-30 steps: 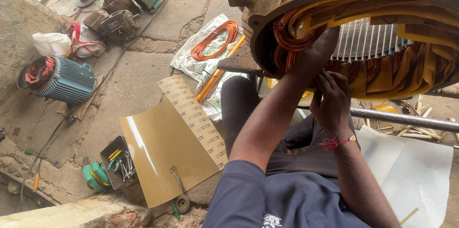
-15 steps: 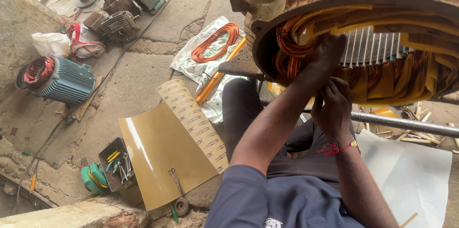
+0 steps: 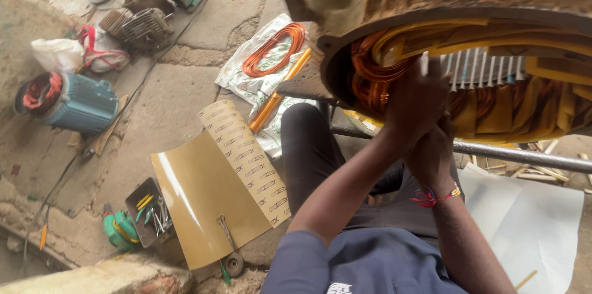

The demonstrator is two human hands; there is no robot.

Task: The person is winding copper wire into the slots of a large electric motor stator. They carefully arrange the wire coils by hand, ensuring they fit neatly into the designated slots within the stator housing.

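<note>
Both arms reach up into the open stator (image 3: 468,78) overhead. The left hand (image 3: 414,102) presses flat, fingers together, on the copper coil (image 3: 369,78) at the stator's left inner rim. The right hand (image 3: 433,152), just below it, is curled; its grip cannot be made out.
</note>
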